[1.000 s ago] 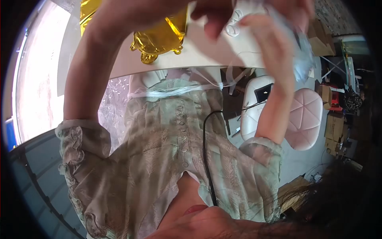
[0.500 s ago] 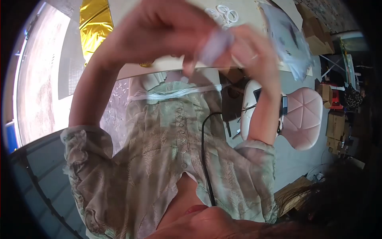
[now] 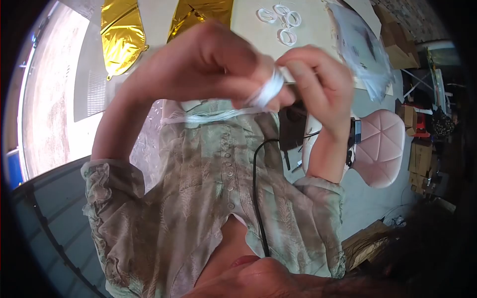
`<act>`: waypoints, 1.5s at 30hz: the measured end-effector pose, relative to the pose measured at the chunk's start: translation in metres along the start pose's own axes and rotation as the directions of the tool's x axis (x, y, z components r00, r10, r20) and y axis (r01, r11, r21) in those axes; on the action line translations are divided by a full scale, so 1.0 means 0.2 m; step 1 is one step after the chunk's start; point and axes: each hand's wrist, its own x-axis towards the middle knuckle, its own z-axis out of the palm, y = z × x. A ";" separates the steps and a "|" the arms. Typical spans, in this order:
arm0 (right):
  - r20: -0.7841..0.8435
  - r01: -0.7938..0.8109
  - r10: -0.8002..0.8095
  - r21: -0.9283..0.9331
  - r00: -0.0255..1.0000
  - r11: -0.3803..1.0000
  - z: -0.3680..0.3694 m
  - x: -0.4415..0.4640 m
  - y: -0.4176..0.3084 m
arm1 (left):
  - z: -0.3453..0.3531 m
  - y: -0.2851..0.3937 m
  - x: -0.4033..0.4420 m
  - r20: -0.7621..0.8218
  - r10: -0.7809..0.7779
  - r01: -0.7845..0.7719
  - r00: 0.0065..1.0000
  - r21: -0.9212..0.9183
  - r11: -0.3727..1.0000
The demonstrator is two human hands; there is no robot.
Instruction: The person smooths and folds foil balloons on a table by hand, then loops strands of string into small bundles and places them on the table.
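A white string (image 3: pixel 271 90), bunched in a small coil, wraps around the fingertips of my left hand (image 3: pixel 213 69), whose fingers are closed. Close beside it, my right hand (image 3: pixel 320 82) is curled, its thumb and fingers pinching a white bit of the same string near the coil. Motion blurs the fingertips, and the string's far end cannot be made out. Both hands are raised in front of my body, above the table's near edge. Beyond them, several coils of white string (image 3: pixel 286 37) lie on the table (image 3: pixel 251 30).
Gold foil balloons (image 3: pixel 122 39) lie at the table's left and behind my left hand. Clear plastic bags (image 3: pixel 360 49) hang over its right side. A pink padded chair (image 3: pixel 380 146) stands at right, with cardboard boxes (image 3: pixel 421 159) beyond. A black cable (image 3: pixel 256 198) runs down my front.
Both hands have come lower and nearer to my body, still together at the string. More of the table, a gold balloon and the white coils now show above them.
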 end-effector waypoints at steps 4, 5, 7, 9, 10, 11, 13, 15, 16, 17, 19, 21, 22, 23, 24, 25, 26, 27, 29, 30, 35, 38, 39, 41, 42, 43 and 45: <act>0.051 0.126 -0.124 -0.021 0.991 0.992 0.13 -0.07 -0.02 | 0.06 -0.05 0.03 -0.329 0.103 -0.149 0.939 -0.115 0.982; 0.056 0.122 -0.121 -0.016 0.991 0.992 0.13 -0.07 -0.03 | 0.08 -0.05 0.04 -0.392 0.090 -0.116 0.916 -0.043 0.992; 0.094 0.125 -0.115 -0.108 0.989 0.986 0.11 -0.08 -0.06 | 0.15 -0.07 0.13 -0.474 0.161 -0.154 0.865 0.054 0.987; 0.017 0.019 -0.019 -0.022 1.000 1.000 0.07 -0.10 -0.06 | 0.15 -0.08 0.19 -0.402 -0.088 0.154 0.911 0.135 0.979; 0.137 -0.001 0.003 -0.011 0.991 1.000 0.03 -0.11 -0.04 | 0.10 -0.16 0.20 -0.299 -0.037 0.170 0.954 0.430 0.887; 0.254 -0.022 0.022 -0.003 0.967 1.000 0.01 -0.12 -0.01 | 0.08 -0.23 0.22 -0.301 -0.040 0.173 0.953 0.431 0.886; 0.367 -0.021 0.010 0.027 0.930 0.999 0.10 -0.19 0.12 | 0.05 -0.35 0.28 -0.101 -0.182 0.207 0.978 0.564 0.799; 0.547 -0.102 0.134 -0.089 0.826 0.991 0.26 -0.30 0.28 | -0.01 -0.42 0.34 -0.025 -0.240 0.210 0.970 0.579 0.788; 0.534 -0.139 0.176 -0.109 0.827 0.984 0.36 -0.37 0.38 | -0.03 -0.43 0.36 0.060 -0.294 0.203 0.954 0.591 0.781; 0.519 -0.176 0.218 -0.130 0.827 0.976 0.47 -0.45 0.49 | -0.05 -0.41 0.38 0.064 -0.291 0.198 0.955 0.592 0.781; 0.533 -0.216 0.361 -0.316 0.765 0.924 0.65 -0.57 0.65 | -0.10 -0.33 0.41 0.135 -0.265 0.134 0.955 0.599 0.789; 0.539 -0.203 0.366 -0.337 0.759 0.919 0.76 -0.62 0.75 | -0.13 -0.26 0.42 0.145 -0.297 0.138 0.944 0.644 0.752; 0.545 -0.184 0.367 -0.361 0.753 0.914 0.80 -0.64 0.80 | -0.13 -0.25 0.42 0.148 -0.327 0.140 0.934 0.689 0.711; 0.545 -0.187 0.365 -0.355 0.755 0.916 0.84 -0.66 0.83 | -0.12 -0.29 0.42 0.151 -0.332 0.141 0.931 0.690 0.710; 0.539 -0.166 0.376 -0.398 0.754 0.902 0.87 -0.68 0.86 | -0.10 -0.36 0.42 0.112 -0.351 0.171 0.930 0.713 0.680; 0.532 -0.144 0.388 -0.442 0.753 0.885 0.90 -0.69 0.89 | -0.09 -0.38 0.43 0.071 -0.365 0.199 0.928 0.734 0.649; 0.530 -0.148 0.390 -0.441 0.753 0.885 0.93 -0.70 0.93 | -0.09 -0.40 0.44 0.076 -0.366 0.197 0.928 0.733 0.651; 0.548 -0.142 0.396 -0.447 0.737 0.883 0.94 -0.70 0.95 | -0.10 -0.38 0.44 0.098 -0.433 0.230 0.896 0.733 0.640; 0.567 -0.138 0.403 -0.451 0.718 0.882 0.96 -0.71 0.98 | -0.10 -0.36 0.45 0.122 -0.500 0.263 0.857 0.732 0.629; 0.555 -0.184 0.422 -0.433 0.717 0.882 0.95 -0.71 0.98 | -0.10 -0.36 0.45 0.112 -0.480 0.240 0.870 0.754 0.611; 0.489 -0.255 0.440 -0.399 0.753 0.881 0.92 -0.69 0.98 | -0.10 -0.29 0.45 0.152 -0.411 0.124 0.899 0.812 0.571; 0.484 -0.266 0.421 -0.358 0.767 0.895 0.93 -0.68 0.99 | -0.09 -0.27 0.45 0.103 -0.405 0.170 0.908 0.796 0.582; 0.510 -0.249 0.420 -0.370 0.750 0.895 0.93 -0.66 0.96 | -0.09 -0.28 0.44 0.037 -0.300 0.158 0.953 0.785 0.599; 0.537 -0.233 0.420 -0.382 0.731 0.894 0.92 -0.64 0.94 | -0.09 -0.28 0.44 -0.031 -0.191 0.145 0.981 0.774 0.616; 0.553 -0.248 0.441 -0.390 0.707 0.887 0.91 -0.63 0.95 | -0.10 -0.26 0.43 -0.072 -0.126 0.134 0.989 0.777 0.616; 0.569 -0.261 0.460 -0.398 0.682 0.880 0.90 -0.62 0.95 | -0.10 -0.23 0.42 -0.112 -0.060 0.125 0.992 0.780 0.613; 0.570 -0.274 0.441 -0.358 0.693 0.893 0.86 -0.61 0.95 | -0.08 -0.17 0.38 -0.208 0.011 0.156 0.978 0.767 0.623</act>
